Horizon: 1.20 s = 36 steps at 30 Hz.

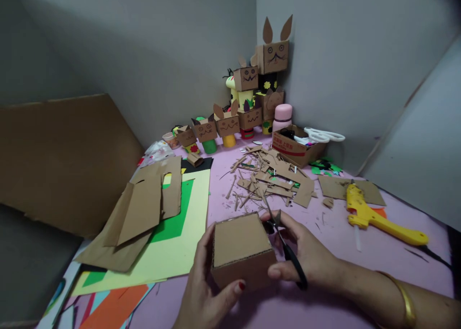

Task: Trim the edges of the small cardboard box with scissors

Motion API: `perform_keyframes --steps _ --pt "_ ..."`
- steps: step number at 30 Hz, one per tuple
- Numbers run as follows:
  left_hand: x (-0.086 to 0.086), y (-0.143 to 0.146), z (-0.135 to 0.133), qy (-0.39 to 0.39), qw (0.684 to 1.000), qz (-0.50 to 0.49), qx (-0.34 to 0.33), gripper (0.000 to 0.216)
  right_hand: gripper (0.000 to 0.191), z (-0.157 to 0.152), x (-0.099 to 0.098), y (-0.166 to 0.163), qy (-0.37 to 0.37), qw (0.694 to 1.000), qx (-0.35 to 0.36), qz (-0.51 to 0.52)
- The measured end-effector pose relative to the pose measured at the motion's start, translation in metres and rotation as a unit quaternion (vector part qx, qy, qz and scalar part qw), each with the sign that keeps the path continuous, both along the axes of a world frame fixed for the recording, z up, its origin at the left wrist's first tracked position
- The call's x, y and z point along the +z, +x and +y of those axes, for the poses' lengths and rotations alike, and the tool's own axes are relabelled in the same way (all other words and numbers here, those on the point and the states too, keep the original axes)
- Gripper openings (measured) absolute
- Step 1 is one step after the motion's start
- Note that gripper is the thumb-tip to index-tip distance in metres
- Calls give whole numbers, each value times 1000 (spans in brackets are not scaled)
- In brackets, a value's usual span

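A small brown cardboard box sits just above the pink table near its front edge. My left hand grips the box from the left and below, thumb on its front face. My right hand is closed round black-handled scissors and also touches the box's right side with thumb and fingertips. The scissor blades point up and away, right beside the box's far right corner. A gold bangle is on my right wrist.
Cardboard scraps litter the middle. A yellow glue gun lies at right. Cut cardboard on coloured paper sheets lies at left. Cardboard animal figures, a pink bottle and a box holding white scissors stand at the back.
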State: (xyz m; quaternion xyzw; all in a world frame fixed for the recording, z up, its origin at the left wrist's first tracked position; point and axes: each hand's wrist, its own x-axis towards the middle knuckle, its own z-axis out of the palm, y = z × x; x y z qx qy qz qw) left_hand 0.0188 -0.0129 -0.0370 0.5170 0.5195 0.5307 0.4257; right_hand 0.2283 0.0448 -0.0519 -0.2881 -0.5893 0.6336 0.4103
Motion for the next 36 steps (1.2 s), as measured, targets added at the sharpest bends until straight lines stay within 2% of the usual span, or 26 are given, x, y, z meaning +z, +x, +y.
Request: perform_keyframes --steps 3,6,11,14,20,24,28,31,36 --pt "-2 -3 0 25 999 38 -21 81 74 0 0 0 -3 1000 20 16" --pt "-2 -4 0 19 998 50 -16 77 73 -1 0 -1 -6 1000 26 15" --pt "1 -6 1 0 997 78 -24 81 76 -1 4 -2 6 1000 5 -27" --pt "-1 -10 1 24 989 147 -22 79 74 -2 8 -2 46 997 -20 -64" --pt "-9 -21 5 170 923 342 -45 69 74 -4 11 0 230 954 -93 -168" --pt "-7 -22 7 236 868 436 -33 65 68 -3 11 -1 319 923 -119 -178" --pt "-8 -21 7 309 816 489 -13 60 69 -2 11 -3 403 888 -131 -178" --pt "-11 -19 5 328 809 488 -17 61 69 -5 11 -6 445 869 -125 -178" --pt "-8 -18 5 300 791 528 -69 76 71 -8 11 -8 468 857 -115 -185"
